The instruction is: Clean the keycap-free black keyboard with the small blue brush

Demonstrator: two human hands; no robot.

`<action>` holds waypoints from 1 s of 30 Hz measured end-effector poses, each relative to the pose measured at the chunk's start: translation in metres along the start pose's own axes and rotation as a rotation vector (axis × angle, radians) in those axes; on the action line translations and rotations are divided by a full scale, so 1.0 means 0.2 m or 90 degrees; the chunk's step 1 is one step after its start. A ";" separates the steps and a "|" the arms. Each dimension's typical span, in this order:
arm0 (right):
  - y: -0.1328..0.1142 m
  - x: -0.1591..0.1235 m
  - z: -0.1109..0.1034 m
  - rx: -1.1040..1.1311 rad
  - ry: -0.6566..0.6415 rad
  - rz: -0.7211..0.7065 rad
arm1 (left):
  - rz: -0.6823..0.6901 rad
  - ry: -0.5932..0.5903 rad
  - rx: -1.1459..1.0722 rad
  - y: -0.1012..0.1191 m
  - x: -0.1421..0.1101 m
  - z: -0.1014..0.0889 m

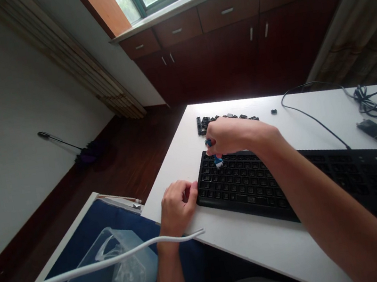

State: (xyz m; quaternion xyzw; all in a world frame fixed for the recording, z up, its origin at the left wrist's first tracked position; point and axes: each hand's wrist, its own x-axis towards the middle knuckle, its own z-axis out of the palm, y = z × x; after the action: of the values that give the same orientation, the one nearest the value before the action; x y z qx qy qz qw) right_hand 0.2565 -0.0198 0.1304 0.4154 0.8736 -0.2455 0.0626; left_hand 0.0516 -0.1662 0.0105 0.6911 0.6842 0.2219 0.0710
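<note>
View: head, looking forward and down.

Right hand (232,135): above the keyboard's upper left corner, wrist raised, forearm coming in from lower right, fingers pinched downward.

Right grip: clenched on a blue-and-white tool (218,160), blue at the fingertips and white showing just below the palm; the exact hold is partly hidden.

Left hand (178,207): on the table (248,246), left of the grip, beside the keyboard's left end, fingers loosely curled; released, nothing showing in it.

Keyboard (245,184): black, directly under the grip; most keys sit in place, and the keys under the right hand are hidden.

Loose keycaps (219,119): black, in a rough row on the table just beyond the grip; one lone keycap (273,111) lies further right.

Progress: some keycaps are off, and most of the keyboard is left.

Rest: black cable (313,116) right of the grip; white cable (87,266) across the left wrist; clear plastic box (124,279) on a blue cloth (64,237) nearer the person.
</note>
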 end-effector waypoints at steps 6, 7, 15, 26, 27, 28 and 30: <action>-0.02 0.01 0.01 0.124 0.035 -0.202 | 0.001 0.001 0.003 0.00 0.00 0.00; -0.03 0.00 0.00 0.153 0.060 -0.235 | 0.001 0.003 0.003 0.00 0.00 0.00; -0.04 -0.09 -0.03 -0.020 0.042 -0.091 | 0.004 0.003 0.003 0.00 0.00 0.00; -0.04 -0.08 -0.02 -0.019 -0.056 0.006 | -0.001 0.003 -0.001 0.00 0.00 0.00; -0.04 -0.07 -0.01 -0.020 -0.054 -0.006 | 0.000 0.003 -0.001 0.00 0.00 0.00; -0.04 -0.06 -0.01 -0.024 -0.049 -0.015 | 0.000 0.002 0.001 0.01 0.00 0.00; -0.04 -0.05 0.00 -0.032 -0.043 -0.028 | 0.002 0.001 0.002 0.01 0.00 0.00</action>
State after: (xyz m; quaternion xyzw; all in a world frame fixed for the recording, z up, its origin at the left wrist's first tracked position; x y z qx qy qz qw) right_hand 0.2556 -0.0311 0.1365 0.3862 0.8857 -0.2388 0.0970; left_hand 0.0533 -0.1656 0.0106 0.6919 0.6837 0.2214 0.0689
